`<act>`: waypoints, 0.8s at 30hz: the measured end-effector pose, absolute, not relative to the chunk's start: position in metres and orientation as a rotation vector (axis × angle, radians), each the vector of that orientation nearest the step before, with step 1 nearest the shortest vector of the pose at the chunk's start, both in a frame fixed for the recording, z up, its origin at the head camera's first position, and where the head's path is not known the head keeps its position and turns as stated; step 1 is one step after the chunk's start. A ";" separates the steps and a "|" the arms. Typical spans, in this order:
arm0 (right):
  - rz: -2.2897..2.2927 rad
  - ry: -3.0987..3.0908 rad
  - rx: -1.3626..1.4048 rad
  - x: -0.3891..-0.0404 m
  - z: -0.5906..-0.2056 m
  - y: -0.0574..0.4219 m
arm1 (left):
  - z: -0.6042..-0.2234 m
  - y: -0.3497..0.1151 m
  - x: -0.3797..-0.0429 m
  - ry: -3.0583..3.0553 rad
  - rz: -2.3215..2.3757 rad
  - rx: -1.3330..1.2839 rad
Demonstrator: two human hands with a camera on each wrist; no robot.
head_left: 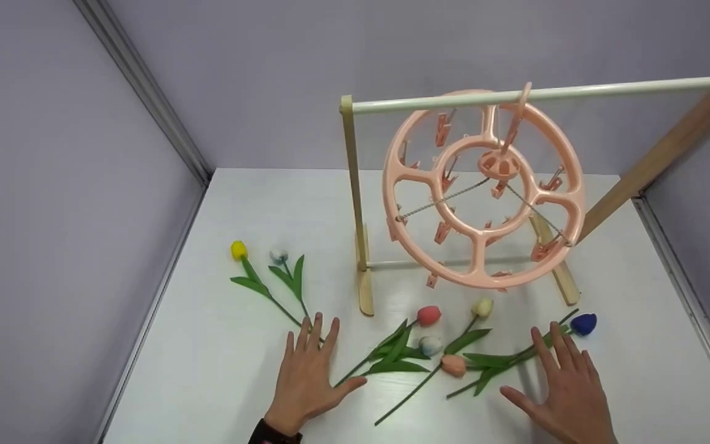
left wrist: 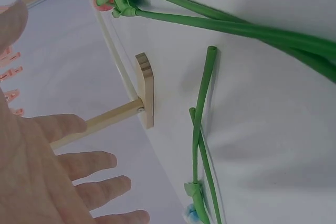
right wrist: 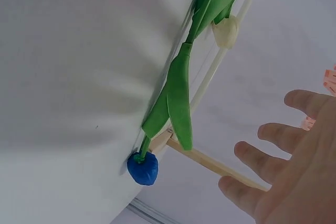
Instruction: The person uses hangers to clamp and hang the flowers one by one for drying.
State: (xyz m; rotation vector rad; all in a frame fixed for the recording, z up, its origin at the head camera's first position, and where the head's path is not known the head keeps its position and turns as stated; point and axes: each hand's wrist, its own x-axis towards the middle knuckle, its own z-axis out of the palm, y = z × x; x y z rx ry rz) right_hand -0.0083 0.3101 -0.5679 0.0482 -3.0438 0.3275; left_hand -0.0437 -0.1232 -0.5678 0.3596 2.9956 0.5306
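My left hand point(head_left: 309, 376) is spread with straight fingers above the table, its fingertips over the stem ends of a yellow tulip point(head_left: 239, 250) and a white-blue tulip point(head_left: 279, 255). To the right, my right hand point(head_left: 567, 391) is spread the same way, nearest to a dark blue tulip point(right wrist: 143, 169). Neither hand holds anything. Between them lie a pink-red tulip point(head_left: 429, 316), another white-blue tulip point(head_left: 431, 345), a cream tulip point(head_left: 482, 308) and a peach tulip point(head_left: 453, 365), their green stems and leaves crossing.
Behind the flowers stands a wooden rack point(head_left: 357, 185) with a white top bar point(head_left: 423, 103). From the bar hangs a round pink drying hanger point(head_left: 392, 185) with several clips point(head_left: 442, 232). Grey-white walls point(head_left: 71, 203) enclose the white table point(head_left: 207, 382).
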 end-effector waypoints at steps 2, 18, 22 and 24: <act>0.348 -3.053 0.054 -0.014 -0.564 0.312 | -0.566 -0.123 -0.049 3.004 0.541 0.358; 0.671 -3.061 -0.034 -0.082 -0.547 0.358 | -0.560 -0.100 -0.103 2.936 0.786 0.429; 0.706 -3.042 -0.024 -0.096 -0.549 0.371 | -0.566 -0.093 -0.116 2.954 0.830 0.400; 0.721 -3.040 -0.014 -0.103 -0.551 0.377 | -0.569 -0.089 -0.122 2.975 0.847 0.374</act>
